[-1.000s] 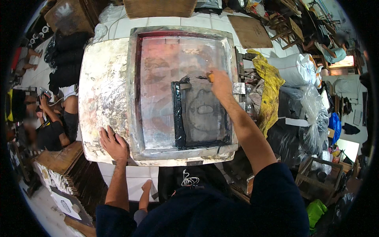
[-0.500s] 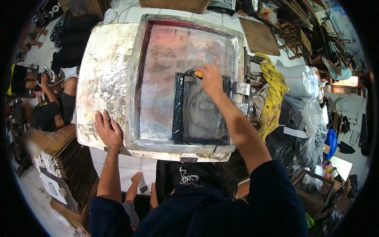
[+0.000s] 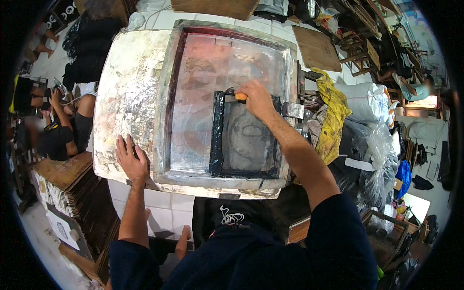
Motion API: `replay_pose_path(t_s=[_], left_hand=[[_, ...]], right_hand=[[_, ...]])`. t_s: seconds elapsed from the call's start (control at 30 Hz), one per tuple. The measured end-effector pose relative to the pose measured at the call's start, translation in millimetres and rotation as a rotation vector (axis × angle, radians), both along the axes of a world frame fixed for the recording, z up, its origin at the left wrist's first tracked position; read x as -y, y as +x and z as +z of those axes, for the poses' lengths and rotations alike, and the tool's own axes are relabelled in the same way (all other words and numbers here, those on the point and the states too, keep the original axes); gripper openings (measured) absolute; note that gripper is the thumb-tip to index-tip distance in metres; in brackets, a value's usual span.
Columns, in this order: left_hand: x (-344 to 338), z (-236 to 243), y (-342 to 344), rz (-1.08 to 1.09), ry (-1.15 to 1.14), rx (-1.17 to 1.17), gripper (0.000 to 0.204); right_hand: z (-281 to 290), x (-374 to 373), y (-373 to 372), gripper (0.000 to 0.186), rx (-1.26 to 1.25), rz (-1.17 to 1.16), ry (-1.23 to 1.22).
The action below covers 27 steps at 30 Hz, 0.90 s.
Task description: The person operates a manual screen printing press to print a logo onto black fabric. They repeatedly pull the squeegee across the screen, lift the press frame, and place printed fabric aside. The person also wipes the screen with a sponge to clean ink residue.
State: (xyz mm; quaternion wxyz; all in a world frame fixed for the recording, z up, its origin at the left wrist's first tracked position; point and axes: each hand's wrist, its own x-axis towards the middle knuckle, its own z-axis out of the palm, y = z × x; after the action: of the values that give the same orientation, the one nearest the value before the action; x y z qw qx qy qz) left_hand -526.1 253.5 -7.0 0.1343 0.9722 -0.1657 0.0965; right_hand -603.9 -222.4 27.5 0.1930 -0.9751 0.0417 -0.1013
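A framed printing screen lies on a pale, paint-crusted board. Its mesh is tinted red at the top, and a dark rectangle shows at the lower right. Thick wet black ink runs as a strip down that rectangle's left side. At the rectangle's top edge, my right hand grips a small orange squeegee, whose lower part is hidden or black with ink. My left hand rests flat on the board, left of the frame, fingers spread and holding nothing.
A metal hinge clamp sits at the frame's right side, beside a stained yellow cloth. Plastic-wrapped bundles stand at right. A stack of boards is at lower left. A seated person works at far left.
My right hand has shifted slightly left and turned, so more of the orange squeegee shows. My right forearm has swung a little to the right. The left hand stays put.
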Motion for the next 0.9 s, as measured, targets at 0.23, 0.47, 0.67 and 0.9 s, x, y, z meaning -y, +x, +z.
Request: replay_pose_path(t_s=[0.23,0.47,0.67,0.9], left_hand=[[-3.0,-1.2,-2.4,-0.010,0.014,-0.010,0.052],[-4.4,-6.2,-0.6,-0.019,0.020,0.033,0.052],[-4.1,-7.9,1.1,-0.026,0.037,0.059,0.051],[-5.1,-7.7,1.0,-0.033,0.021,0.056,0.051]], right_hand=[[12.5,-4.6,3.9,0.037,0.019,-0.147,0.030],[-3.8,-30.1,-25.8,0.029,0.043,-0.228,0.088],[14.5,-45.9,-45.5,0.032,-0.139,0.107,0.131],[16.6,-24.4,-26.4,0.039,-0.030,-0.099,0.135]])
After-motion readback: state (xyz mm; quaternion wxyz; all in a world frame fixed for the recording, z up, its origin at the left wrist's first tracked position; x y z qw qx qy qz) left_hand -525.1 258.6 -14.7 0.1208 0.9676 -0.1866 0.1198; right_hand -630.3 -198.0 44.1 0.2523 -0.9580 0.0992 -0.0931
